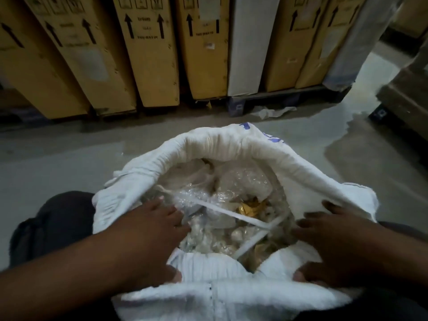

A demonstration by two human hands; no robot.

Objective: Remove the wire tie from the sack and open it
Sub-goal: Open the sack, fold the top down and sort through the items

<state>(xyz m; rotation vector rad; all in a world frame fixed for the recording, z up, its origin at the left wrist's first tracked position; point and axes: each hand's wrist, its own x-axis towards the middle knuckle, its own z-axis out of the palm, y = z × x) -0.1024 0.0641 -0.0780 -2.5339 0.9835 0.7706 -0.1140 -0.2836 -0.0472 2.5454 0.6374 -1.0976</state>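
A white woven sack (pixel 231 144) with blue print stands on the floor between my knees, its mouth wide and the rim rolled outward. Inside lie clear plastic bags (pixel 234 188), gold wrappers and white plastic straps (pixel 234 215). My left hand (pixel 148 230) rests on the near left rim, fingers reaching inside, thumb pressed on the front fold. My right hand (pixel 333 242) holds the near right rim the same way. I see no wire tie on the sack.
Tall yellow and white cardboard boxes (pixel 152 49) stand on pallets along the far side. A crumpled white scrap (pixel 271 111) lies on the grey floor by a pallet. More brown cartons (pixel 407 89) stand at the right. My dark-clothed knee (pixel 58 216) is at the left.
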